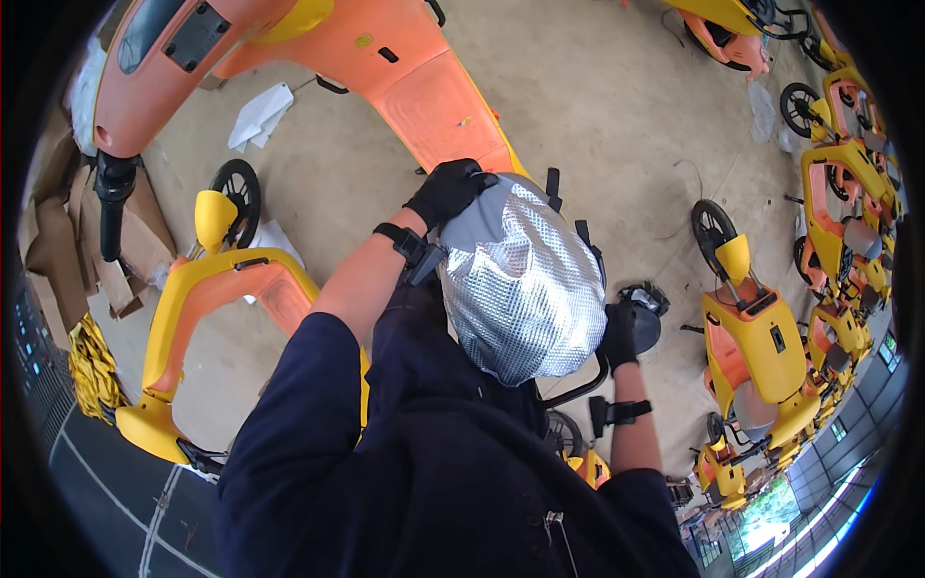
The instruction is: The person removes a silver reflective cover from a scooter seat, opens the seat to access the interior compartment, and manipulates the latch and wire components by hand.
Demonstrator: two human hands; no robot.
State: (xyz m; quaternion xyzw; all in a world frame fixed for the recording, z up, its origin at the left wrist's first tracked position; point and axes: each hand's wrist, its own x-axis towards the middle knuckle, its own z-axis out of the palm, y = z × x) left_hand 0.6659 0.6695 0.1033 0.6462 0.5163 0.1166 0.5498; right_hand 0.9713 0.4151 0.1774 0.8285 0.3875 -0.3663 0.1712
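Observation:
A silver, quilted-looking seat cover (525, 289) lies over the seat of an orange and yellow scooter (434, 106) right in front of me. Grey seat surface (474, 220) shows at its front left edge. My left hand (451, 196), in a black glove, is closed at that front edge, fingers curled over the cover's margin. At the right side of the seat, my black-gloved right hand (620, 334) is against the cover's edge; its fingers are mostly hidden. Just beyond it is a dark grey rounded part (644, 326), whose kind I cannot make out.
Another yellow scooter (159, 337) stands close on my left, and one more (761, 347) on my right. Several scooters line the far right. Flattened cardboard (145, 217) and yellow wrapped items (94, 371) lie at the left. A white sheet (260, 116) is on the floor.

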